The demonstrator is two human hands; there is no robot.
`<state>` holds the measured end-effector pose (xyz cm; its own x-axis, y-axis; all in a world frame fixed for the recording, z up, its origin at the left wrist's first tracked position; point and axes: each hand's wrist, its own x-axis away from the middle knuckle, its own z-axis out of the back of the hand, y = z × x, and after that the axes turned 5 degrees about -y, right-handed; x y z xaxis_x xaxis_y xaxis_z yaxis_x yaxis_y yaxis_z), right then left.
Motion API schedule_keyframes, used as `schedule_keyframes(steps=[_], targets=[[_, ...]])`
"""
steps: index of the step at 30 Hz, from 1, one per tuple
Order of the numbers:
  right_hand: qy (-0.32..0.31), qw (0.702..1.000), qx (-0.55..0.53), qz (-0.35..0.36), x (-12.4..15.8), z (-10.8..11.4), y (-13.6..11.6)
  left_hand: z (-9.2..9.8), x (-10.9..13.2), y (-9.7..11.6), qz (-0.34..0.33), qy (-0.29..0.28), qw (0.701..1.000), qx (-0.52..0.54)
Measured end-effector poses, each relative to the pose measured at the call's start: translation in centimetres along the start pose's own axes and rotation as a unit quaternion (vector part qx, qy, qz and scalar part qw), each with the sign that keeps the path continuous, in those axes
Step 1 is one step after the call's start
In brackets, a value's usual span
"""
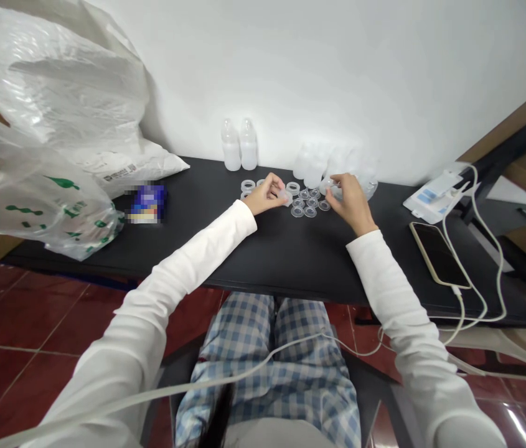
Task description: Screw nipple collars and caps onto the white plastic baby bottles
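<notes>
My left hand [265,194] pinches a small clear silicone piece [284,196] above the black table [286,261]. My right hand [349,202] grips another clear piece [332,188] between its fingertips. Between the hands lies a cluster of clear plastic rings [304,203], close to both sets of fingers. Two more rings [248,185] sit just beyond my left hand. Two capped translucent bottles [239,146] stand upright at the back of the table. Behind my right hand, a group of clear bottles [314,165] is partly hidden by my fingers.
Large plastic bags [43,143] bulge over the table's left end, beside a pixelated blue packet [148,203]. At the right lie a phone [439,255] with a white charging cable [477,274] and a blister-packed item [433,196]. A white wall [319,68] backs the table.
</notes>
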<state>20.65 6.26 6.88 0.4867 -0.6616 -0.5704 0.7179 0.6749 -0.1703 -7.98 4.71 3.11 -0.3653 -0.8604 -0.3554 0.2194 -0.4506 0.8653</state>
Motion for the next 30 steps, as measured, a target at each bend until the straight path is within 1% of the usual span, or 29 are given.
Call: schedule_keyframes(steps=[2,4,7,10,13,16,19,22,25,27,30], targets=[[-0.043,0.999,-0.016,-0.014,0.1,0.5,-0.3,0.2,0.4,0.3,-0.034,-0.036,0.997,-0.059],[-0.096,0.994,-0.031,-0.034,0.3,0.9,-0.6,0.4,0.8,0.6,-0.069,-0.063,0.987,-0.131],[-0.156,0.986,-0.037,-0.055,0.5,1.1,-0.9,0.9,1.2,1.3,-0.106,-0.111,0.956,-0.25],[-0.185,0.98,-0.038,-0.057,0.6,1.1,-0.4,1.4,1.2,1.8,-0.113,-0.136,0.929,-0.326],[-0.207,0.976,-0.045,-0.042,0.7,0.9,0.4,1.7,1.1,1.9,-0.111,-0.131,0.921,-0.348],[-0.231,0.972,-0.043,-0.018,0.8,0.6,0.9,1.8,1.0,1.5,-0.11,-0.136,0.917,-0.359],[-0.253,0.967,-0.023,-0.008,1.0,0.3,0.8,1.8,0.9,1.0,-0.109,-0.14,0.911,-0.373],[-0.259,0.966,-0.008,-0.021,1.0,0.3,0.5,1.7,0.9,0.8,-0.102,-0.12,0.908,-0.388],[-0.258,0.966,-0.011,-0.029,0.9,0.4,0.4,1.2,0.9,1.1,-0.088,-0.1,0.913,-0.385],[-0.265,0.964,-0.018,-0.032,0.9,0.5,0.4,0.7,1.0,1.4,-0.082,-0.104,0.916,-0.38],[-0.273,0.961,-0.024,-0.031,0.9,0.5,0.4,-0.2,1.0,1.6,-0.073,-0.113,0.911,-0.389]])
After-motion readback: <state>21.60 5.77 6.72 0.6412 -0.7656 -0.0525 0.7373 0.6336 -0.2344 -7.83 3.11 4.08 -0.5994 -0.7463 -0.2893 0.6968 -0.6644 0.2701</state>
